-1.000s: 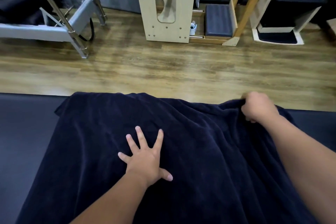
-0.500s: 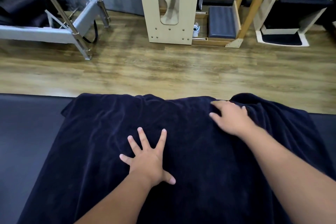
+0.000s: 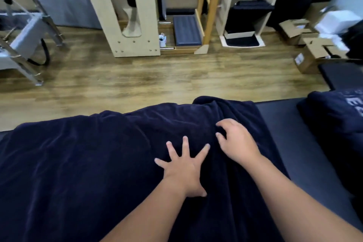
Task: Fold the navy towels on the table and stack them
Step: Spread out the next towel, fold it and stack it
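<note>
Navy towel [image 3: 82,163] lies spread over the dark desk [image 3: 294,143], far edge rumpled near the floor side; soft, limp pile, probably light, will sag and crease unless taken at corners or along a hem. Left hand [image 3: 183,169] flat, fingers splayed, pressing mid-towel; right hand [image 3: 235,143] just beside it, fingers curling into a ridge of cloth, grip not certain. Second navy bundle [image 3: 334,116] at far right.

- Towel [image 3: 82,163]: plain deep navy.
- Table [image 3: 290,124]: dark grey surface, at 3 o'clock of the towel.
- Second towel [image 3: 334,116]: navy with pale lettering, at 2 o'clock.
- Floor [image 3: 157,80]: brown wood grain, at 12 o'clock.
- Cardboard boxes [image 3: 310,53]: tan.
</note>
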`<state>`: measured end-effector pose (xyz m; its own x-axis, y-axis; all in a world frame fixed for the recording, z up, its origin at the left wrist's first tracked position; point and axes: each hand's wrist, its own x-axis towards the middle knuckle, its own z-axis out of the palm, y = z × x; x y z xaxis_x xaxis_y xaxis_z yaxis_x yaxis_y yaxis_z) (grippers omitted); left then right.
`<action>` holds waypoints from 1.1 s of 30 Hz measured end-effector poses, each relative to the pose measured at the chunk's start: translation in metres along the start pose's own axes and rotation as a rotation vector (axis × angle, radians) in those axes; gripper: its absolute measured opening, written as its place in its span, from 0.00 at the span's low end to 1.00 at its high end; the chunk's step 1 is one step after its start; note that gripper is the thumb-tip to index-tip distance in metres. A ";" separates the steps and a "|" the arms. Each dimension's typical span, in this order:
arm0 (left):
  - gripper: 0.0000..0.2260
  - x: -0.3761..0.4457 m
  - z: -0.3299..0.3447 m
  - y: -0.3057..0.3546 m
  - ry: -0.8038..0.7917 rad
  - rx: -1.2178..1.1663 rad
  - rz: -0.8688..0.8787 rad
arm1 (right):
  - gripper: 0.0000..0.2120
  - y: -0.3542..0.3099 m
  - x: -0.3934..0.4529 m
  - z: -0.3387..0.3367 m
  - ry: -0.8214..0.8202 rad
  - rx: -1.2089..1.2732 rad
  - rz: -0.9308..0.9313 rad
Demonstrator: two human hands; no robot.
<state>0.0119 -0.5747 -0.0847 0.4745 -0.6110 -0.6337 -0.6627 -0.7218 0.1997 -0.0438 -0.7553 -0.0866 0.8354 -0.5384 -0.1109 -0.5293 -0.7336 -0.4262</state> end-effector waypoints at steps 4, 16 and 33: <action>0.66 0.029 -0.003 0.026 -0.051 0.075 -0.114 | 0.17 0.053 0.023 -0.026 0.082 -0.062 0.255; 0.67 0.034 0.002 0.024 -0.068 0.074 -0.149 | 0.25 0.071 0.100 -0.021 0.042 0.026 0.402; 0.67 0.037 0.001 0.024 -0.045 0.057 -0.168 | 0.24 0.099 0.030 0.017 0.204 -0.183 0.342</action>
<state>0.0129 -0.6145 -0.1041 0.5557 -0.4668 -0.6880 -0.6083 -0.7924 0.0464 -0.0682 -0.8372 -0.1472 0.5706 -0.8206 -0.0310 -0.8036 -0.5502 -0.2271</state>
